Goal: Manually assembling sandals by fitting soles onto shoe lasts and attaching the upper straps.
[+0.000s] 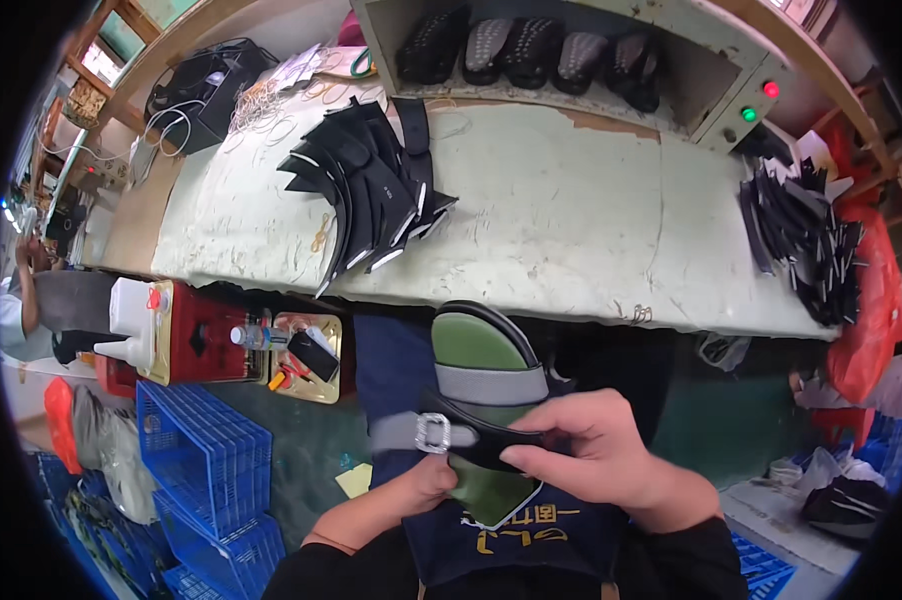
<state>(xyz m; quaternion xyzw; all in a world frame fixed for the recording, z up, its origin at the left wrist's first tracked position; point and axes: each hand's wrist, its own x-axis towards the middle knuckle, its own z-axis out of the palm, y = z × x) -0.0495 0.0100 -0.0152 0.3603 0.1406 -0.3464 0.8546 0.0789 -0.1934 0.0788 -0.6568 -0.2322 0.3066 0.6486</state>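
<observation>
Held the sandal [479,345] over the lap, before the dark blue apron [531,565], with its green toe pointing at the worktop [561,210]. Gripped the lower part of the sandal with the left hand [431,484] (fingers partly hidden behind it). Pinched the black strap [491,448] near its right end between the thumb and fingers of the right hand [596,445]. Had the silver buckle [434,433] near the strap's other end, with a grey tab [393,433] sticking out leftward (too blurred to tell its tip). Had a grey band [491,384] across the sandal, nearer the toe.

Faced a fanned pile of black pieces [371,195] on the worktop, ahead to the left, and a second pile [806,235] at the far right, near a red bag [866,320]. Looked toward a cabinet [716,90] at the back with shoes [531,52] inside. Had blue crates [211,465] to the left, near a tray [321,390] of small things.
</observation>
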